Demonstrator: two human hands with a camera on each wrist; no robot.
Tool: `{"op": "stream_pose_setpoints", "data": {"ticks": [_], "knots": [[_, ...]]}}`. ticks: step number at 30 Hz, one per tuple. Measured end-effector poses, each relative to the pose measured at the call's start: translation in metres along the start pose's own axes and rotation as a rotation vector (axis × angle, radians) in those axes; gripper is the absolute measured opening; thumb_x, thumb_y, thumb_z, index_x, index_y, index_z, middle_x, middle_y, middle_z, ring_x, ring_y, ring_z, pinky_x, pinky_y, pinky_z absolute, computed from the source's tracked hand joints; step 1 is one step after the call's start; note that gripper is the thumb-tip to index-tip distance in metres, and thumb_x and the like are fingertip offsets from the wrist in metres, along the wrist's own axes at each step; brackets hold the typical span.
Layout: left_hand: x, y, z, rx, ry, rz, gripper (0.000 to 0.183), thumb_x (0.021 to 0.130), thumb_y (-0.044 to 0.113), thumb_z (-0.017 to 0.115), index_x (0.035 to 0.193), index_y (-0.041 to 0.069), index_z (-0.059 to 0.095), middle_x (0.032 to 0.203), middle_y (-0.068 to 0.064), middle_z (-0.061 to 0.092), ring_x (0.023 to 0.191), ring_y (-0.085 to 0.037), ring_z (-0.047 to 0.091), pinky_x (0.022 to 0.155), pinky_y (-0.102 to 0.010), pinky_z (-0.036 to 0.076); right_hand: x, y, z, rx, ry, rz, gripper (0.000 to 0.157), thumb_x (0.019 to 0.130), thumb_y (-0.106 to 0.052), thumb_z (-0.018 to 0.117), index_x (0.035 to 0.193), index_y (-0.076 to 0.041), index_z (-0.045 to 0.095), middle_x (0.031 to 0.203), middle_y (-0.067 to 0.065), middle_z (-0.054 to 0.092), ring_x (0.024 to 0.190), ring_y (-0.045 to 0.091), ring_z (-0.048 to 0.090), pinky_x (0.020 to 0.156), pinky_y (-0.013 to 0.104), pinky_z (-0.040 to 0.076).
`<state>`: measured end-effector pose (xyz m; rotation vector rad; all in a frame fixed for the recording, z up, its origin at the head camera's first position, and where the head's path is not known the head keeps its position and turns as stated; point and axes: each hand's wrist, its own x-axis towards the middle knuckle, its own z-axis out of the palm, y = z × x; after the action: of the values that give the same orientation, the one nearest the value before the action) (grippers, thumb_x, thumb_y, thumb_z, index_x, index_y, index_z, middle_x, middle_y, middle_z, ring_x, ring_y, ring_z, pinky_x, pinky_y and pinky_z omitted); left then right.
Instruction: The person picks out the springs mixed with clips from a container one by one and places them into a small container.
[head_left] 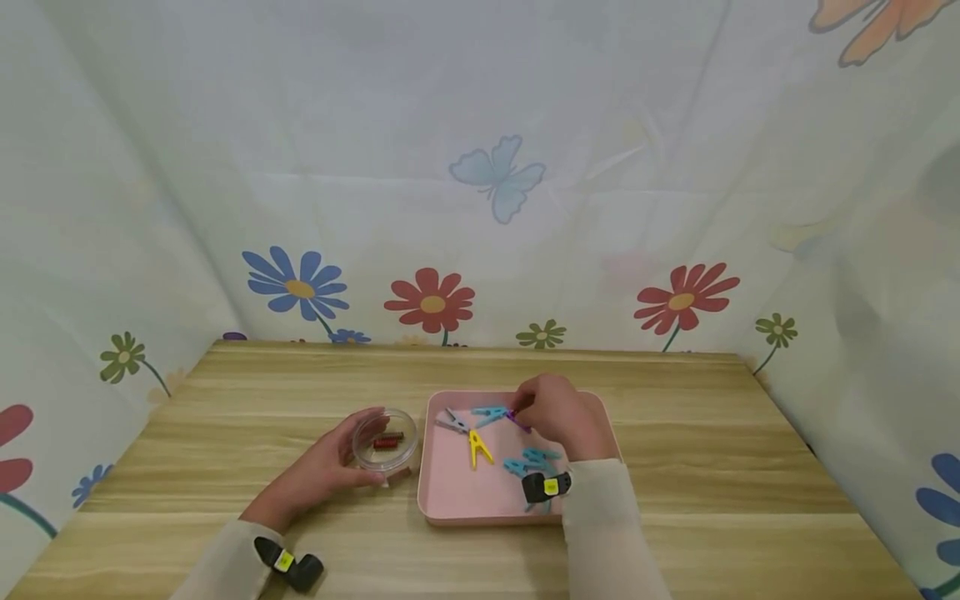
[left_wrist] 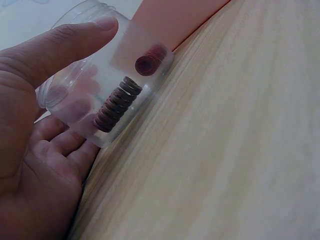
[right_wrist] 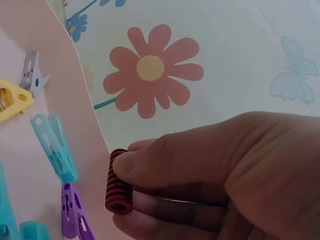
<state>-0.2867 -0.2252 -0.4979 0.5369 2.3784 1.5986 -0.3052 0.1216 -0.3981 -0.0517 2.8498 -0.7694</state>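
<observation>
In my left hand is a clear plastic jar, gripped between thumb and fingers just left of the tray. A red coil spring and a brown coil spring lie inside it. My right hand is over the far part of the pink tray, pinching a dark red coil spring between thumb and fingers. Close to these fingers in the tray are a purple clothespin and a light blue clothespin.
Further left in the tray lie a yellow clothespin and a grey clothespin. Several more light blue clothespins are below my right wrist, partly hidden. The wooden table ends at a flower-printed cloth behind.
</observation>
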Motion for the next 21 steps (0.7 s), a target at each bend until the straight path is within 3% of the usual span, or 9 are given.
{"op": "stream_pose_setpoints", "data": {"ticks": [5,11,17,21], "knots": [[-0.0001,0.0013,0.0001,0.014,-0.001,0.003,0.092,0.072,0.029,0.085,0.147,0.027,0.032,0.153,-0.009,0.039,0.145,-0.028,0.033,0.115,-0.028,0.029,0.0031,-0.0006,0.0031,0.141,-0.028,-0.085,0.01,0.085,-0.012,0.073,0.095,-0.014,0.074,0.084,-0.002,0.067,0.075,0.018,0.061,0.067,0.029,0.052],[-0.0007,0.0005,0.0001,0.001,-0.009,0.002,0.091,0.073,0.029,0.084,0.147,0.028,0.032,0.154,-0.009,0.038,0.145,-0.027,0.032,0.115,-0.04,0.025,0.0052,-0.0023,0.0056,0.188,-0.045,-0.113,0.012,0.085,-0.008,0.071,0.097,-0.007,0.073,0.083,0.001,0.067,0.071,0.018,0.061,0.063,0.027,0.053],[-0.0001,-0.0008,0.0003,-0.006,-0.005,0.016,0.091,0.073,0.027,0.084,0.147,0.028,0.032,0.154,-0.01,0.039,0.145,-0.028,0.032,0.105,-0.006,0.03,0.0051,-0.005,0.0067,0.156,-0.04,-0.143,0.013,0.086,-0.01,0.071,0.099,-0.008,0.073,0.082,-0.001,0.067,0.069,0.015,0.061,0.063,0.028,0.053],[0.0002,-0.0015,0.0001,-0.009,-0.006,0.019,0.09,0.073,0.027,0.085,0.147,0.028,0.033,0.154,-0.01,0.038,0.145,-0.028,0.031,0.102,-0.003,0.028,0.0044,-0.0074,0.0073,0.146,-0.036,-0.156,0.013,0.085,-0.01,0.072,0.098,-0.009,0.073,0.082,-0.002,0.067,0.071,0.014,0.061,0.065,0.028,0.053]]}}
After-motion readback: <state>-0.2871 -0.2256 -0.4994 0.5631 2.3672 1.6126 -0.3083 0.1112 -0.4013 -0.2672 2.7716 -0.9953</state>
